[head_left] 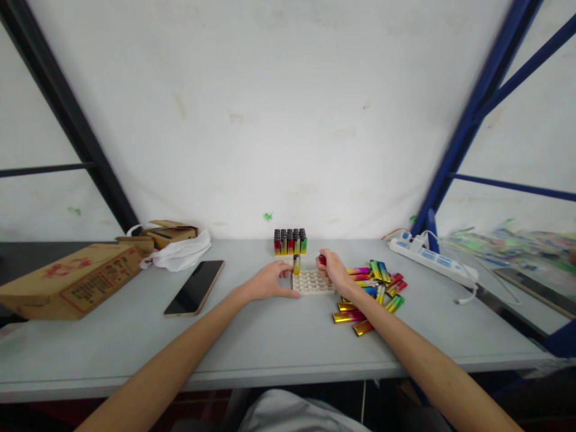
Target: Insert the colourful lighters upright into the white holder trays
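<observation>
While the right hand [333, 268] pinches a red lighter [322, 260] above the far right part of a pale tray [310, 284], the left hand [266, 281] sits at the tray's left edge, thumb and fingers apart (whether they press on it, I cannot tell). The step in hand seems to be standing lighters in the tray's holes: one yellow lighter [296, 266] is upright at the far left corner, and most holes look bare. The next move probably calls for lining the held lighter up over a hole and lowering it straight. Loose lighters [348, 316] lie heaped to the right, partly under the forearm, and a block of lighters [290, 242] stands upright behind the tray. On the grey table [270, 342], a phone [195, 288] and a cardboard box [105, 276] lie left, a power strip [434, 262] right; behind rises a scuffed white wall [288, 132].
</observation>
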Available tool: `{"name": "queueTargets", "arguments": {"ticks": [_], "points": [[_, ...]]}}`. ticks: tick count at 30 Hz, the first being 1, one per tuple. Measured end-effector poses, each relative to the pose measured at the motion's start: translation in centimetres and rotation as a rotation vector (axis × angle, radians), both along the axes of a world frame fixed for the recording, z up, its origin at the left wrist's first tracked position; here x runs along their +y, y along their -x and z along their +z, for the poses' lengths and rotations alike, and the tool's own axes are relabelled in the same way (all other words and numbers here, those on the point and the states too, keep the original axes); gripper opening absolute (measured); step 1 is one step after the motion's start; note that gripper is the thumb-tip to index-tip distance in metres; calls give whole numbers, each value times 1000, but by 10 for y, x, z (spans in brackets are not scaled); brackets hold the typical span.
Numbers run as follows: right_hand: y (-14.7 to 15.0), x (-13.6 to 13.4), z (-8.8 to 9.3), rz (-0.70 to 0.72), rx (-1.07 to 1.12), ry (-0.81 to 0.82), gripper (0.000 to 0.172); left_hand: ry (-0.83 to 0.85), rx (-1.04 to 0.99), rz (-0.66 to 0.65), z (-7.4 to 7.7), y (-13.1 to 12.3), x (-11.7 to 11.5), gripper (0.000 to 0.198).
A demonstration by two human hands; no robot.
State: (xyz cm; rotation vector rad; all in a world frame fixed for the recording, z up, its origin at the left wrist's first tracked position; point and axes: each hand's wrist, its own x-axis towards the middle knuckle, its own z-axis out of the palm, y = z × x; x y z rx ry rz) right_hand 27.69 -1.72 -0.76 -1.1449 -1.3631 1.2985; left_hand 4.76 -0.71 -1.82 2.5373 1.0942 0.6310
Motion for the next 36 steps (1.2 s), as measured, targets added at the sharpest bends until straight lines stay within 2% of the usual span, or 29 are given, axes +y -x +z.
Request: {"name": "queueTargets", "arguments": {"ticks": [8,13,19,25,36], "points": [[0,0,-2,-12,-29,-89,41,15,11,1,2,0,-1,60],[-1,0,-2,-19,-35,-111,52,12,-8,-6,0,0,0,60],[-3,5,-3,66,-13,-287,68,6,-16,-25,1,0,0,56],[-3,8,-9,46,-225,-535,51,-10,-16,-22,0,0,-1,56],[-3,-1,-2,127,-440,-681,30,-5,-19,-28,-2,1,0,65]]}}
